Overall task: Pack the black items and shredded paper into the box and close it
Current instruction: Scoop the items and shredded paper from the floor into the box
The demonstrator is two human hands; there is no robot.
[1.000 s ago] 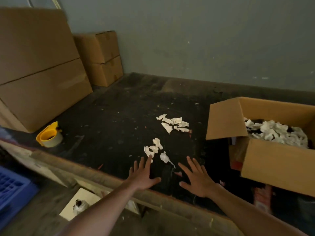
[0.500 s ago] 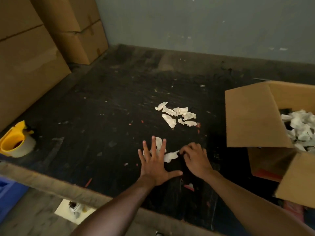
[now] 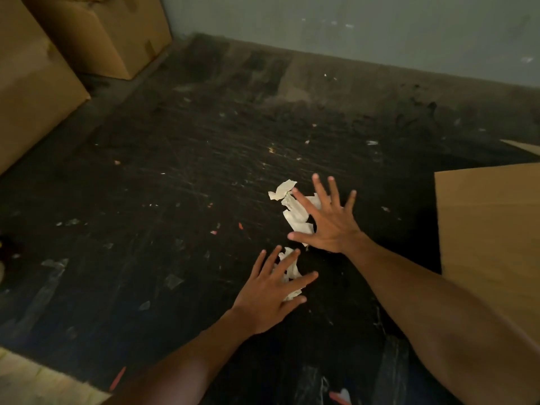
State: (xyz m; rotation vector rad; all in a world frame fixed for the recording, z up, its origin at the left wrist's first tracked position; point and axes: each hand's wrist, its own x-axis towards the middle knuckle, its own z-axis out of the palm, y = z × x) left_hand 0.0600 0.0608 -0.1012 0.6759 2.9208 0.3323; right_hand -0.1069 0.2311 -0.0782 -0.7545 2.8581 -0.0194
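Note:
White shredded paper scraps lie on the dark scratched table top. My right hand [image 3: 328,222] is spread flat, fingers straight, over the farther cluster of scraps [image 3: 293,213], covering part of it. My left hand [image 3: 270,290] lies spread over the nearer small cluster [image 3: 289,268], fingers straight. At the right edge only a brown flap of the open cardboard box [image 3: 493,229] shows; its inside and any black items are out of view.
Large closed cardboard boxes [image 3: 99,30] stand stacked at the back left against the grey wall. Small bits of debris dot the table [image 3: 175,200]. The table's front edge [image 3: 35,378] shows at the bottom left.
My right hand has left the near scraps, opened, and reached forward onto the farther cluster. My left hand stays spread over the near scraps. The view has shifted closer and left.

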